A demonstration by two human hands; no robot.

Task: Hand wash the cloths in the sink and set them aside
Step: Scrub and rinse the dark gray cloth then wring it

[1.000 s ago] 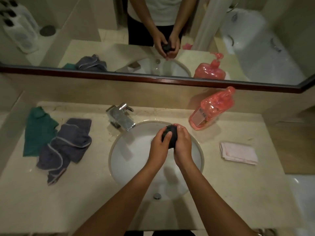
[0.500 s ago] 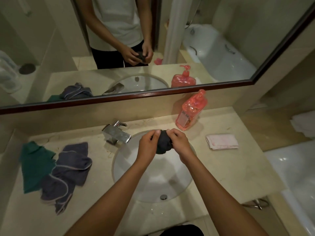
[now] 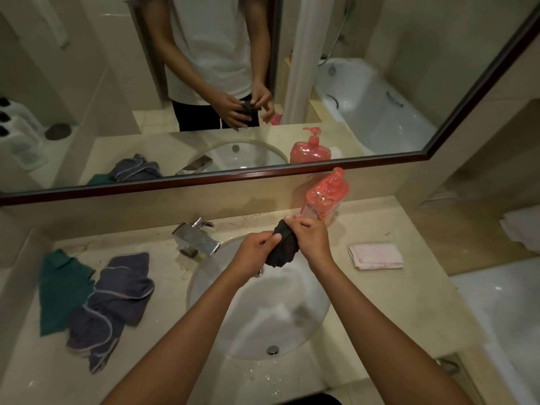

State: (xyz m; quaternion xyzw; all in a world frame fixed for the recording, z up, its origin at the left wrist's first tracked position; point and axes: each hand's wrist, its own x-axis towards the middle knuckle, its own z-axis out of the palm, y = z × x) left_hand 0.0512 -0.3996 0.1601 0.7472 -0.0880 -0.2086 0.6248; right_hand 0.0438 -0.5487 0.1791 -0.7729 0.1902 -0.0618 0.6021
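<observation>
Both hands have lifted the dark cloth (image 3: 282, 247) slightly higher and toward the far rim of the sink (image 3: 204, 276) since half a second ago, and the cloth now hangs longer between them. Left hand (image 3: 257, 248) pinches the cloth's left edge with curled fingers (image 3: 273, 238). Right hand (image 3: 311, 239) wraps around the upper bunched part, fingers closed on it. The cloth is held above the basin, clear of the bowl, just in front of the red bottle (image 3: 327, 197). On the desk (image 3: 394, 302), left of the sink, a green cloth (image 3: 62, 290) and a grey cloth (image 3: 114, 302) lie overlapping. A folded pink cloth (image 3: 375, 255) lies to the right. The tap (image 3: 195, 236) stands behind the sink.
</observation>
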